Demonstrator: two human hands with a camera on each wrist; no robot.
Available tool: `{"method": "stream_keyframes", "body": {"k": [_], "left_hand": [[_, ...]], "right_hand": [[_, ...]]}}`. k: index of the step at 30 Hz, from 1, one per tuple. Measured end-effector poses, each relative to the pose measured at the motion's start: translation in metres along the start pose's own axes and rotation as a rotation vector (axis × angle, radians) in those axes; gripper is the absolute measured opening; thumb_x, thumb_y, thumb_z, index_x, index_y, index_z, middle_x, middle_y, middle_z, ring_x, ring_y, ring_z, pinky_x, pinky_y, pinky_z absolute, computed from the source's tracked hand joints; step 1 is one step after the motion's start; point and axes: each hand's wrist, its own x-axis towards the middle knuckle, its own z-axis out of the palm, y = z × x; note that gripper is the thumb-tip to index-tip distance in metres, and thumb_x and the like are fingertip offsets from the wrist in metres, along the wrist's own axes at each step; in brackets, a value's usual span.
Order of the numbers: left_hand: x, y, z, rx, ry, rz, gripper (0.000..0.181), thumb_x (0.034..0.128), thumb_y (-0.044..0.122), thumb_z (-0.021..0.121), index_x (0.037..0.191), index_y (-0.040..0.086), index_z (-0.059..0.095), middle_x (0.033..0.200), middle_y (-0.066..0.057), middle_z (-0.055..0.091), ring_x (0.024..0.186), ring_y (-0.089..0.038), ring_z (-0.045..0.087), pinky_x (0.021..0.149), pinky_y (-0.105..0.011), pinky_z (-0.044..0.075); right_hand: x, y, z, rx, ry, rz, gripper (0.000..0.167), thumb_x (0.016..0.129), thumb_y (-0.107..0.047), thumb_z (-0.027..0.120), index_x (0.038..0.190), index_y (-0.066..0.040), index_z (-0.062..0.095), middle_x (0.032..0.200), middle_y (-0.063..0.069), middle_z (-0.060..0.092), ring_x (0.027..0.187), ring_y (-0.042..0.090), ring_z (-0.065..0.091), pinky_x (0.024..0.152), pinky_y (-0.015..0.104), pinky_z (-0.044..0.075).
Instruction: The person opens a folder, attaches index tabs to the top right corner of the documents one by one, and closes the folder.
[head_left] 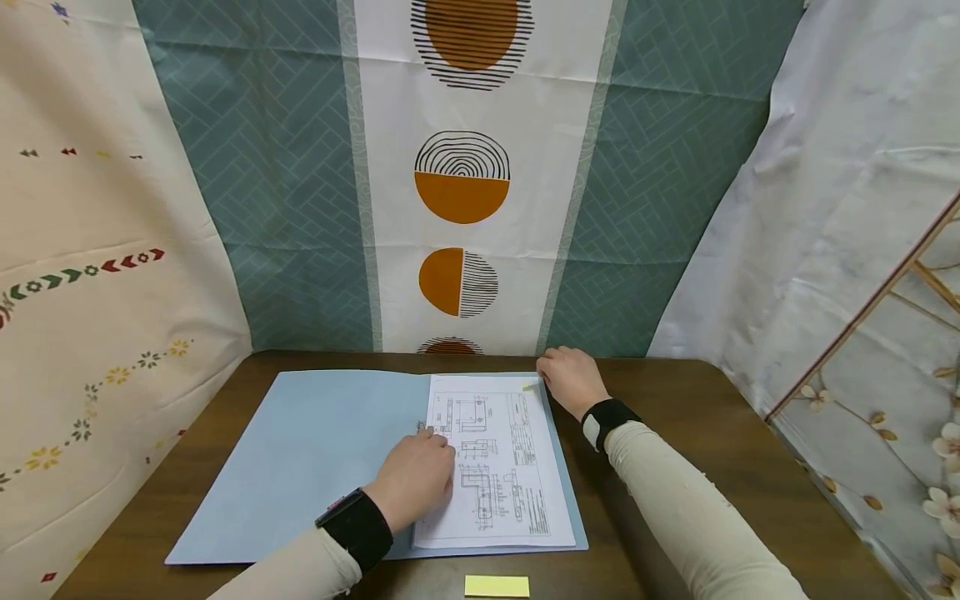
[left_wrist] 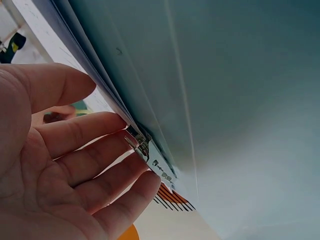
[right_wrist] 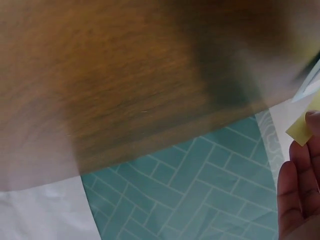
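A light blue folder (head_left: pixel 322 450) lies spread on the table, with a stack of printed technical drawings (head_left: pixel 498 500) on its right side. My left hand (head_left: pixel 416 475) rests at the stack's left edge by the metal clip (left_wrist: pixel 141 143). Its fingers are extended, their tips near the clip and paper edges, with the thumb apart. At the top right corner of the sheets is my right hand (head_left: pixel 573 382). Between thumb and fingers it pinches a yellow sticky note (right_wrist: pixel 300 131). A small yellow patch also shows on the sheet beside these fingers in the head view.
A pad of yellow sticky notes (head_left: pixel 497 587) lies at the front of the brown wooden table (head_left: pixel 637 533). Patterned cloth (head_left: pixel 300 167) hangs behind the table, with more cloth at both sides. Black bands circle both wrists.
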Motion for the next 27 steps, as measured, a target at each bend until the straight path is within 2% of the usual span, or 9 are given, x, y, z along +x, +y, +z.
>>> {"method": "stream_keyframes", "body": {"k": [7,14,20,27], "left_hand": [[0.0001,-0.0008,-0.002,0.004,0.009,0.006,0.02,0.0942,0.022,0.085,0.1,0.003,0.082,0.098,-0.008,0.078,0.098,-0.027,0.072,0.087,-0.044,0.062],[-0.0006,0.0007,-0.0038,0.008,0.011,0.007,0.02,0.0951,0.021,0.084,0.1,0.002,0.081,0.098,-0.01,0.077,0.097,-0.027,0.071,0.085,-0.044,0.061],[-0.0008,0.0018,-0.0042,0.031,-0.004,-0.003,0.024,0.0958,0.024,0.084,0.104,0.002,0.082,0.103,-0.01,0.078,0.1,-0.027,0.071,0.086,-0.044,0.061],[-0.0009,0.0023,-0.0062,0.025,-0.017,-0.009,0.025,0.0951,0.024,0.085,0.106,0.002,0.081,0.104,-0.01,0.078,0.102,-0.028,0.071,0.088,-0.044,0.061]], "right_hand": [[-0.0019,0.0007,0.0047,0.016,0.003,0.047,0.013,0.092,0.001,0.086,0.094,-0.011,0.081,0.093,0.006,0.075,0.087,0.027,0.07,0.08,0.042,0.062],[-0.0059,-0.0023,0.0066,-0.003,-0.02,-0.006,0.013,0.097,0.003,0.079,0.101,-0.008,0.083,0.098,0.008,0.076,0.092,0.029,0.071,0.081,0.042,0.062],[-0.0056,-0.0014,0.0062,0.002,-0.018,-0.009,0.016,0.096,0.005,0.079,0.1,-0.01,0.084,0.098,0.007,0.076,0.09,0.027,0.07,0.082,0.041,0.062],[-0.0069,0.003,0.01,0.01,-0.078,-0.019,0.018,0.095,0.007,0.079,0.101,-0.01,0.084,0.098,0.006,0.075,0.091,0.024,0.069,0.083,0.039,0.062]]}}
